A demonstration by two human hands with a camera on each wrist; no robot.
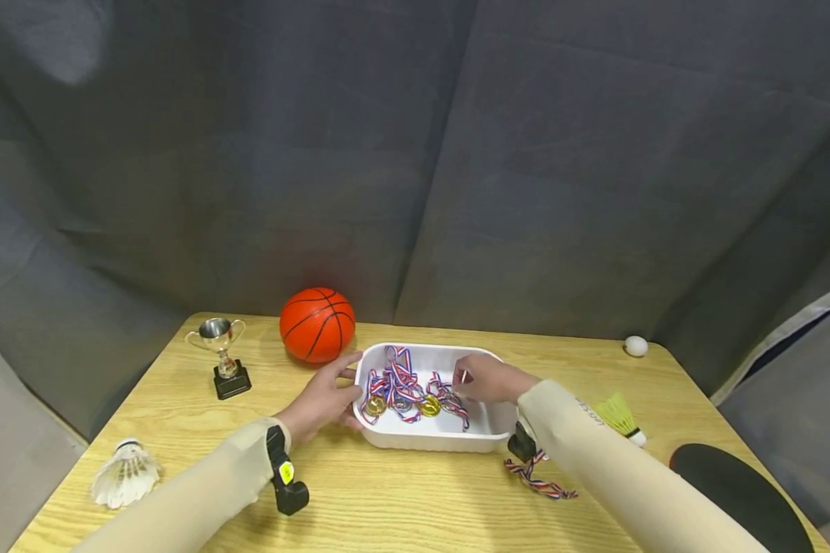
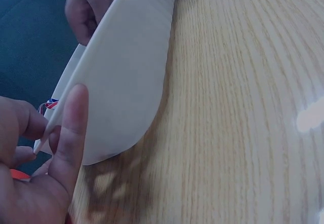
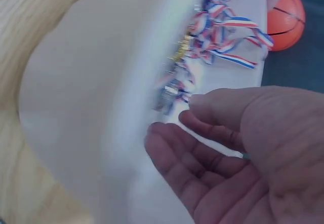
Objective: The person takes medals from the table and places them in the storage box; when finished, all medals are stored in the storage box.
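A white plastic tray point(image 1: 429, 443) sits on the wooden table, holding several medals on red, white and blue ribbons. Two gold medals, one at the left point(image 1: 376, 405) and one nearer the middle point(image 1: 429, 405), lie face up among the tangled ribbons point(image 1: 401, 369). At the tray's left end my left hand point(image 1: 323, 401) grips the rim, with one digit against the outer wall in the left wrist view. My right hand point(image 1: 487, 378) reaches over the tray's right half. Its fingertips are beside a silver medal point(image 3: 169, 89), thumb and fingers loosely bent and apart, nothing between them.
Behind the tray stands an orange basketball point(image 1: 317, 325); a trophy cup point(image 1: 227, 361) is farther left. A feather shuttlecock point(image 1: 126, 475) lies front left. On the right are another ribbon point(image 1: 542, 485), a yellow shuttlecock point(image 1: 619, 417), a white ball point(image 1: 635, 346) and a black paddle-like disc point(image 1: 740, 495).
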